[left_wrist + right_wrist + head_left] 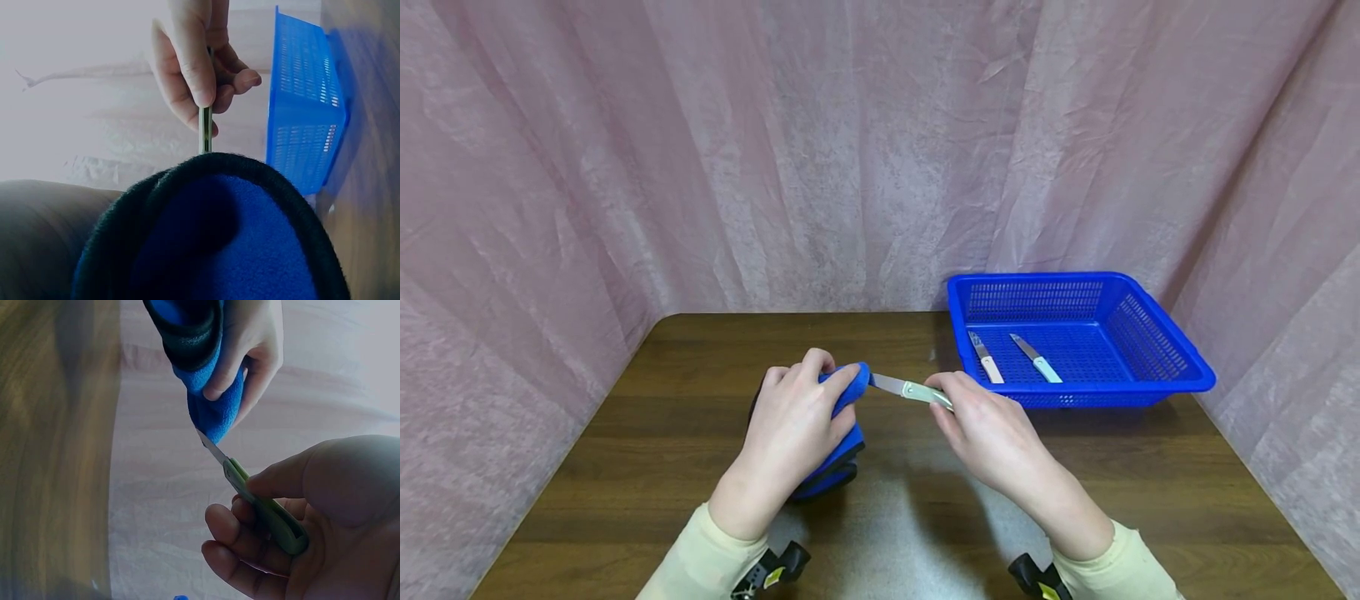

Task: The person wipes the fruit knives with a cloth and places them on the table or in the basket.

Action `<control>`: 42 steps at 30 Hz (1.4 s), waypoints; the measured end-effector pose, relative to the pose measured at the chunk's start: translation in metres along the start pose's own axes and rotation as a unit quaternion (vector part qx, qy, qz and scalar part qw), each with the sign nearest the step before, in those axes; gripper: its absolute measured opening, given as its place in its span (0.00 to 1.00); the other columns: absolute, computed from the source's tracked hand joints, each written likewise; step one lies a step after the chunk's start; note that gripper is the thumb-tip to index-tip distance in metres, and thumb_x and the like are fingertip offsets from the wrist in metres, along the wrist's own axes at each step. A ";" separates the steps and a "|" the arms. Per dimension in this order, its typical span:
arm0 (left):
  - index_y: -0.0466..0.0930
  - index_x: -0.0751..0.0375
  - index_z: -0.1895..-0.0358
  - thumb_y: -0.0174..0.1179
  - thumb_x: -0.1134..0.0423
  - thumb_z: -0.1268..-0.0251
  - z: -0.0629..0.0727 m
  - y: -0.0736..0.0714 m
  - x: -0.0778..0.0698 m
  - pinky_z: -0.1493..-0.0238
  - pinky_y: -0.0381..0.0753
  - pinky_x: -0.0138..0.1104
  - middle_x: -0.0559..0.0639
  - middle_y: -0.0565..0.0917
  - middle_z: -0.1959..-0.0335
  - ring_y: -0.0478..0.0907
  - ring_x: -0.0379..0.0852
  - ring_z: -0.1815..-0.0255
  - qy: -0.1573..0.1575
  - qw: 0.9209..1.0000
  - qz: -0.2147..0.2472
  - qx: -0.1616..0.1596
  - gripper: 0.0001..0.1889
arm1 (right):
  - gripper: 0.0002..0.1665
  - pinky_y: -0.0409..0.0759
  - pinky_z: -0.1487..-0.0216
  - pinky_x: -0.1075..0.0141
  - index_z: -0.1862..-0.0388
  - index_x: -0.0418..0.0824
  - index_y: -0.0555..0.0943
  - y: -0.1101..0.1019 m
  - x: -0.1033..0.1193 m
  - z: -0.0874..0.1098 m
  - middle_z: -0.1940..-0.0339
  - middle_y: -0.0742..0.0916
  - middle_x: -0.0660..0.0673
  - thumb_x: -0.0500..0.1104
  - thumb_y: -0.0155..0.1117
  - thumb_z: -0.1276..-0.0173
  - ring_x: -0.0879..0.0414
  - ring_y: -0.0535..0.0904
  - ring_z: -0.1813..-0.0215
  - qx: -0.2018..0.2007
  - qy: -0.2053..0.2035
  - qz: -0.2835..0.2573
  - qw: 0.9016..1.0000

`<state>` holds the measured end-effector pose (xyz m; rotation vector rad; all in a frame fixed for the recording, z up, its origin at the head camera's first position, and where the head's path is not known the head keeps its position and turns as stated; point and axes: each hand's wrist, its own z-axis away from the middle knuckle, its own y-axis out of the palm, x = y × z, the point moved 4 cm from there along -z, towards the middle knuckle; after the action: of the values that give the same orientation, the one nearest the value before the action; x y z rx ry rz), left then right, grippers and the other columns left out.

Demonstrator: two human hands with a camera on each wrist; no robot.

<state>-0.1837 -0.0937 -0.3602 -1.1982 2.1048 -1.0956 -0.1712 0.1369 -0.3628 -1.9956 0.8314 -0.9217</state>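
My right hand (pixel 992 425) grips the pale green handle of a folding knife (pixel 927 394), its blade out and pointing left. In my left hand (pixel 801 417) is a bunched blue cloth (pixel 852 387) with black edging, its folds hanging below the palm. The cloth meets the blade's tip end, which it partly covers. In the right wrist view, the knife (pixel 262 509) lies between thumb and fingers, and the cloth (pixel 215 412) is pinched around the tip. The left wrist view shows the cloth (pixel 250 244) hiding the blade.
A blue plastic basket (pixel 1075 387) stands at the back right of the wooden table (pixel 700 358). Inside it lie a knife with a pinkish handle (pixel 992 368) and one with a light blue handle (pixel 1047 369). Pink curtains (pixel 820 167) hang behind the table.
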 end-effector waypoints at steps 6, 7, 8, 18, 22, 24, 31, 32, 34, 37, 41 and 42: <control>0.93 0.52 0.39 0.73 0.62 0.37 0.000 0.000 0.003 0.54 0.82 0.56 0.56 0.84 0.52 0.87 0.54 0.64 -0.007 1.000 -0.001 0.005 0.21 | 0.12 0.80 0.72 0.57 0.43 0.44 0.86 0.000 -0.001 0.000 0.55 0.88 0.51 0.39 0.72 0.21 0.58 0.81 0.67 -0.002 -0.001 0.000 1.000; 0.92 0.52 0.39 0.74 0.62 0.37 0.000 0.000 0.004 0.54 0.81 0.56 0.57 0.84 0.52 0.87 0.54 0.64 -0.008 1.000 -0.002 0.006 0.22 | 0.12 0.81 0.71 0.56 0.43 0.44 0.86 -0.001 -0.001 0.000 0.55 0.88 0.51 0.39 0.72 0.21 0.58 0.81 0.66 -0.002 -0.001 0.000 1.000; 0.92 0.53 0.38 0.74 0.62 0.37 0.000 0.000 0.004 0.54 0.81 0.56 0.57 0.84 0.52 0.86 0.55 0.64 -0.008 1.000 -0.002 0.007 0.22 | 0.12 0.81 0.71 0.56 0.42 0.44 0.86 -0.001 -0.001 0.000 0.55 0.88 0.50 0.39 0.72 0.21 0.58 0.81 0.66 -0.003 -0.001 0.000 1.000; 0.92 0.52 0.39 0.73 0.62 0.37 0.000 -0.001 0.008 0.54 0.82 0.57 0.56 0.83 0.53 0.86 0.55 0.64 -0.014 1.000 -0.007 0.010 0.22 | 0.11 0.82 0.70 0.55 0.42 0.43 0.86 -0.002 -0.002 0.000 0.54 0.89 0.50 0.39 0.71 0.21 0.56 0.83 0.64 -0.004 0.003 -0.002 1.000; 0.92 0.52 0.39 0.73 0.62 0.37 0.000 -0.001 0.010 0.54 0.81 0.56 0.56 0.83 0.53 0.86 0.54 0.65 -0.017 1.000 -0.006 0.010 0.21 | 0.11 0.82 0.70 0.55 0.42 0.43 0.86 -0.004 -0.002 0.000 0.54 0.88 0.50 0.39 0.71 0.21 0.56 0.82 0.65 -0.006 0.005 -0.003 1.000; 0.93 0.53 0.40 0.73 0.62 0.37 0.000 -0.001 0.011 0.55 0.81 0.56 0.56 0.83 0.54 0.86 0.54 0.65 -0.019 1.000 -0.006 0.010 0.21 | 0.11 0.81 0.70 0.55 0.42 0.43 0.86 -0.004 -0.002 -0.001 0.55 0.88 0.50 0.39 0.71 0.21 0.56 0.82 0.65 -0.008 0.004 -0.002 1.000; 0.93 0.54 0.40 0.73 0.62 0.37 0.000 -0.004 0.012 0.56 0.81 0.56 0.56 0.83 0.54 0.86 0.54 0.64 -0.026 1.000 -0.002 0.005 0.21 | 0.12 0.81 0.70 0.54 0.43 0.43 0.86 -0.005 -0.003 -0.001 0.56 0.88 0.50 0.38 0.72 0.23 0.56 0.82 0.66 -0.017 0.007 -0.005 1.000; 0.92 0.53 0.39 0.73 0.62 0.36 0.000 -0.004 0.012 0.56 0.81 0.56 0.56 0.83 0.54 0.85 0.54 0.64 -0.027 1.000 -0.002 0.006 0.21 | 0.12 0.81 0.70 0.54 0.44 0.44 0.86 -0.005 -0.003 -0.001 0.56 0.88 0.50 0.38 0.72 0.23 0.56 0.81 0.66 -0.018 0.008 -0.006 1.000; 0.92 0.53 0.39 0.72 0.61 0.35 0.000 -0.004 0.012 0.56 0.81 0.56 0.56 0.83 0.53 0.85 0.54 0.65 -0.026 1.000 0.000 0.005 0.20 | 0.12 0.81 0.70 0.54 0.44 0.44 0.86 -0.006 -0.004 -0.001 0.57 0.87 0.50 0.37 0.72 0.24 0.56 0.81 0.66 -0.018 0.011 -0.007 1.000; 0.92 0.53 0.38 0.72 0.61 0.34 -0.001 -0.005 0.011 0.55 0.81 0.56 0.56 0.83 0.53 0.85 0.54 0.65 -0.026 1.000 0.002 0.004 0.20 | 0.12 0.81 0.70 0.54 0.45 0.45 0.86 -0.006 -0.005 -0.001 0.57 0.87 0.50 0.37 0.72 0.24 0.57 0.81 0.66 -0.018 0.015 -0.008 1.000; 0.91 0.53 0.37 0.72 0.61 0.34 -0.001 -0.006 0.011 0.54 0.81 0.56 0.57 0.83 0.52 0.86 0.55 0.64 -0.028 1.000 0.006 0.004 0.21 | 0.12 0.80 0.71 0.55 0.46 0.45 0.86 -0.007 -0.005 -0.001 0.59 0.87 0.51 0.36 0.72 0.25 0.57 0.81 0.67 -0.020 0.019 -0.011 1.000; 0.91 0.53 0.37 0.72 0.61 0.34 -0.001 -0.006 0.011 0.54 0.81 0.57 0.57 0.83 0.52 0.86 0.56 0.63 -0.028 1.000 0.006 0.005 0.22 | 0.11 0.80 0.71 0.55 0.46 0.46 0.86 -0.007 -0.005 -0.001 0.59 0.86 0.51 0.36 0.72 0.25 0.57 0.80 0.67 -0.021 0.020 -0.011 1.000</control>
<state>-0.1870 -0.1044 -0.3545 -1.1960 2.0595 -1.0534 -0.1735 0.1438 -0.3583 -2.0318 0.8588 -0.9673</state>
